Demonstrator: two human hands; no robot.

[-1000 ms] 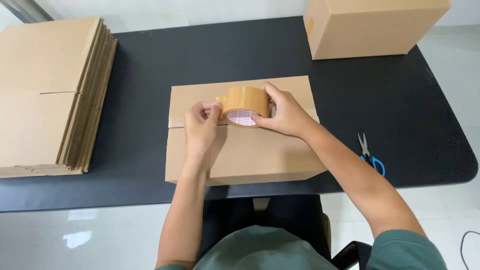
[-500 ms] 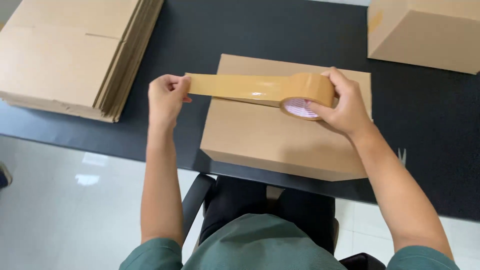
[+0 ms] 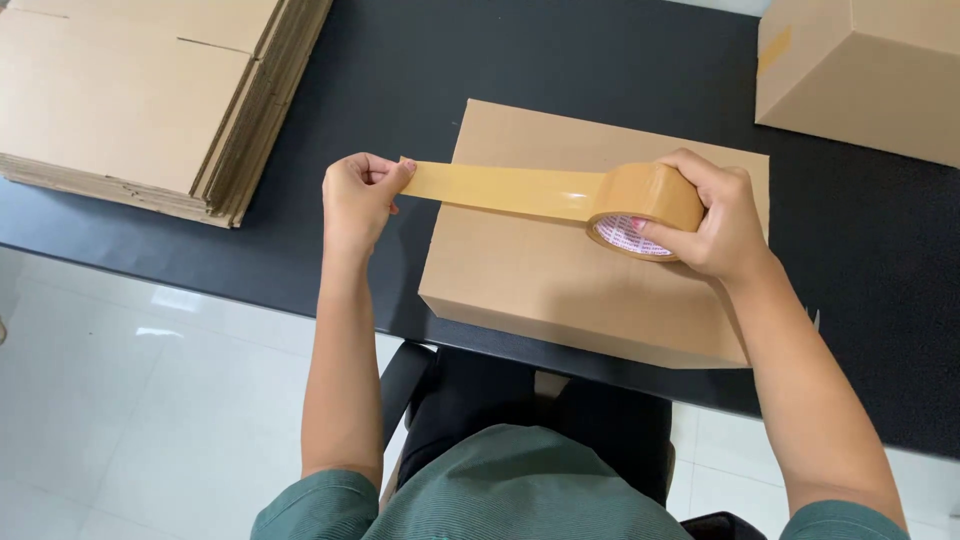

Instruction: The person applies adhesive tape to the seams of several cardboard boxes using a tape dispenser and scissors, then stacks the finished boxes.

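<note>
Brown tape strip stretched above the flat cardboard box, long axis left to right over the box top, free end pointing past the box's left edge. Left hand pinching that end between closed fingers; right hand wrapped around the tape roll over the box's right part. Possible trouble: strip twisting or sagging and sticking crooked, if tension drops. Also, end slipping from the pinch.

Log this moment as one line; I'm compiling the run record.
left hand: pinches tape end | right hand: grips brown tape roll | strip stretched above cardboard box
</note>
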